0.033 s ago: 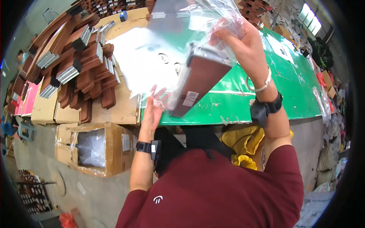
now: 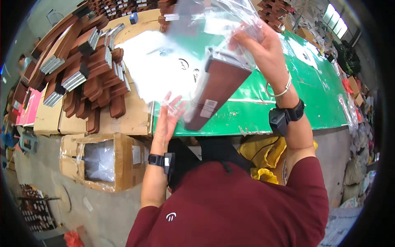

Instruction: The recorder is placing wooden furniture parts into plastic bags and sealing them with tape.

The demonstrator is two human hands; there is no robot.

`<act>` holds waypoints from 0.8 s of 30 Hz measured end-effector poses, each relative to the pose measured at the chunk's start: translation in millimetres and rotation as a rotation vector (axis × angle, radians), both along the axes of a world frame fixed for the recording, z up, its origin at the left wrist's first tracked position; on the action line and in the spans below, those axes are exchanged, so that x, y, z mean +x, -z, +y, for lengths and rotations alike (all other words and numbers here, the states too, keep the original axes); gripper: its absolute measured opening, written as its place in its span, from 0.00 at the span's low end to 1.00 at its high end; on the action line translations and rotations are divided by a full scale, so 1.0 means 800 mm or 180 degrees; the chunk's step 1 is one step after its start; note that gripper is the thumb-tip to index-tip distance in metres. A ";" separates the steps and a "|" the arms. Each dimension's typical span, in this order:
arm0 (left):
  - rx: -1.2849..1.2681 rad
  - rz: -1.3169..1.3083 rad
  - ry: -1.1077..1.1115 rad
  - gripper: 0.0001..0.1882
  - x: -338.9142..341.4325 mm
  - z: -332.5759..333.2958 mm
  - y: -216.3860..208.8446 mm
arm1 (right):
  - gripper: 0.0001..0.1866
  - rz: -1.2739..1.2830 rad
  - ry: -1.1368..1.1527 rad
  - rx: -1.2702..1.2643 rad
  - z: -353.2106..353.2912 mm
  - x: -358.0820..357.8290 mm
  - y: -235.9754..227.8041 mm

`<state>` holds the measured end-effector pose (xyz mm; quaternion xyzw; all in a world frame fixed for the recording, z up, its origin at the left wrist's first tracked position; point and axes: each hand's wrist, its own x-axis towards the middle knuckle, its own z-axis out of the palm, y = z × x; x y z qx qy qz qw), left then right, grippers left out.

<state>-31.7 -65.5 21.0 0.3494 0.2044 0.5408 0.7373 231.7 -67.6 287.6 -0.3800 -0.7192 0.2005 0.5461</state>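
Note:
A clear plastic bag is pinched in my right hand, above the green tabletop. Inside or behind the clear film is a long brown slab with a dark end edge, tilted so that its lower end points toward me. A small white label with a printed code is on the slab's lower part. My left hand is beside that lower end, palm up with its fingers spread. Loose film lies near its fingertips; whether they touch it I cannot tell. White plastic bags with dark printed marks lie flat beyond my left hand.
Brown slabs with metal ends form a pile on cardboard at the left. Below it an open carton holds pale plastic. A small blue box stands at the back. Yellow sacking hangs below the green table.
The slab has shifted slightly downward and to the right. The printed plastic beside it has moved a little to the right. My hands have barely moved.

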 end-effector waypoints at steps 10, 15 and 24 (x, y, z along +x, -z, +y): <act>0.0121 0.1474 -0.0199 0.43 0.017 -0.004 -0.026 | 0.06 0.2052 0.0499 -0.0819 -0.003 0.071 0.124; 0.0629 0.2368 -0.0539 0.34 -0.023 0.075 -0.026 | 0.10 0.2931 0.1009 -0.1443 -0.008 0.106 0.285; 0.1382 0.4794 -0.0600 0.36 -0.005 0.139 -0.010 | 0.28 -0.0850 0.2634 -0.2171 0.003 0.178 0.303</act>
